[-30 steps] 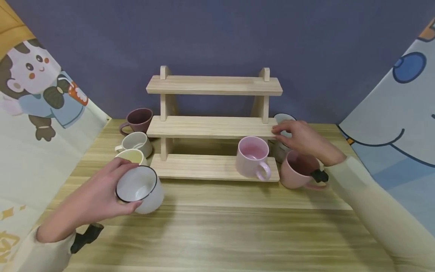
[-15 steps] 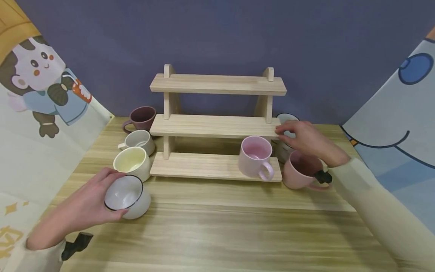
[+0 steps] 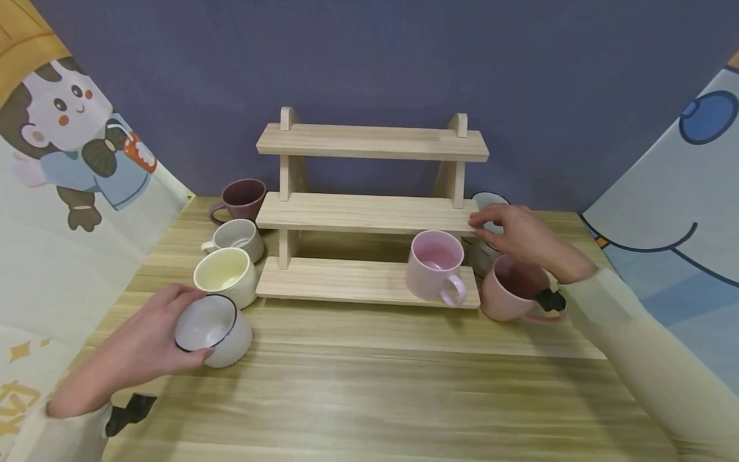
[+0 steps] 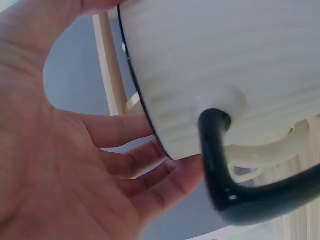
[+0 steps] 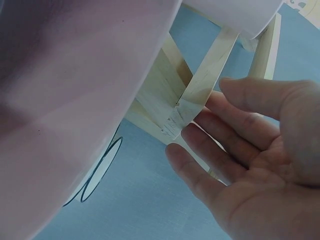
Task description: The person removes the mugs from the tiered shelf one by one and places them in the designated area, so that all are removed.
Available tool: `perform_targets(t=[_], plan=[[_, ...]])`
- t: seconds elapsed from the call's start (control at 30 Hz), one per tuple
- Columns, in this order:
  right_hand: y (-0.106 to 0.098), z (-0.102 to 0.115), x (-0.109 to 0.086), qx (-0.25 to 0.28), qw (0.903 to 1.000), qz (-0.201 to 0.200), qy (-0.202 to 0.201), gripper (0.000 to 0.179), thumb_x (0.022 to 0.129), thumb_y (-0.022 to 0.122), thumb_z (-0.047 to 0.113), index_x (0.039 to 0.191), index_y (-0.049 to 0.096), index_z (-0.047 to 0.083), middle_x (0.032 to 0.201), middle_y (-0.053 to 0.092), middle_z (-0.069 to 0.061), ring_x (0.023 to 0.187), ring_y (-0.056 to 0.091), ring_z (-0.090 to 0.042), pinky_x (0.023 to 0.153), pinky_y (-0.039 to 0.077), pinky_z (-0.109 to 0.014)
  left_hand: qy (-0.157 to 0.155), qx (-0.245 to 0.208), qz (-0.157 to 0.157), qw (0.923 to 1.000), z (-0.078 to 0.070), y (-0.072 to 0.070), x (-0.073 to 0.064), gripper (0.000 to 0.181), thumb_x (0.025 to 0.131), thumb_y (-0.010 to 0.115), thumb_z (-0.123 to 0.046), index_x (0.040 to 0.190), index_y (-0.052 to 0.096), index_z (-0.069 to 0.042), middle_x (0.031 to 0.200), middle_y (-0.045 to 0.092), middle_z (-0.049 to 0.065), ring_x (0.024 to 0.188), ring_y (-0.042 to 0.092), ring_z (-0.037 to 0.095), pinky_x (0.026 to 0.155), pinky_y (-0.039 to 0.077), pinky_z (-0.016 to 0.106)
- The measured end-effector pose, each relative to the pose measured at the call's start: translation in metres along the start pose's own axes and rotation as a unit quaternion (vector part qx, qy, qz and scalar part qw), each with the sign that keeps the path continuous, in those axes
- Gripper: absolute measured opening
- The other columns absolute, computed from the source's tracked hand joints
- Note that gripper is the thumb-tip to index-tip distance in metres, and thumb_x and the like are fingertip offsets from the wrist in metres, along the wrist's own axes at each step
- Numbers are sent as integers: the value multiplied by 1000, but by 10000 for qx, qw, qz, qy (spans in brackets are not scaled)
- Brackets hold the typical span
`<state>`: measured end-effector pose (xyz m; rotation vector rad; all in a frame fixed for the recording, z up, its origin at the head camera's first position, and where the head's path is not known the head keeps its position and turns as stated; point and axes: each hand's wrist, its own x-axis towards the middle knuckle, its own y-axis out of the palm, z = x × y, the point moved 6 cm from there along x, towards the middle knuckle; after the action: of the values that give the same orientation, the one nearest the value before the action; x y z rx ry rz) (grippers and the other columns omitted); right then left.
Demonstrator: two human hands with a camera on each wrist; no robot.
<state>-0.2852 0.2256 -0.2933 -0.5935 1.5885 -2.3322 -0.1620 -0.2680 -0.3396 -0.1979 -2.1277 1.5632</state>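
Observation:
A white mug with a black rim (image 3: 228, 340) is gripped by my left hand (image 3: 141, 337), thumb and fingers around its rim, its mouth tipped toward me. Its dark handle (image 4: 220, 175) shows in the left wrist view. A cream mug with a yellow inside (image 3: 237, 273) sits just beyond it. At the other side, my right hand (image 3: 516, 237) reaches to the right end of the three-tier wooden shelf (image 3: 364, 215). Its fingertips touch the middle board's end, fingers only slightly bent. A lilac-pink mug (image 3: 427, 276) stands on the lowest board, handle toward the front right.
Left of the shelf stand a grey-white mug (image 3: 239, 237) and a plum mug (image 3: 245, 199). Right of it, a pink mug (image 3: 502, 295) sits below my right wrist, and a dark-rimmed white mug (image 3: 482, 256) is partly hidden by my hand. A dark blue backdrop (image 3: 369, 58) rises behind.
My left hand has moved left and slightly toward me with the white mug, uncovering the yellow-lined mug. The right hand keeps its place at the shelf's end. The view has shifted slightly.

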Motion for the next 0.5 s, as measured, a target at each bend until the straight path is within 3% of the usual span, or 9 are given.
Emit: perform_targets(t=[0.5], plan=[[-1, -1, 0, -22, 10000, -81, -42, 23, 87, 67, 7, 110, 69, 1, 116, 63, -15, 111, 55, -33, 91, 41, -49, -112, -75, 115, 9998, 9, -1, 5, 80, 53, 88, -25, 116, 54, 12, 106, 51, 22, 93, 49, 35, 69, 45, 48]])
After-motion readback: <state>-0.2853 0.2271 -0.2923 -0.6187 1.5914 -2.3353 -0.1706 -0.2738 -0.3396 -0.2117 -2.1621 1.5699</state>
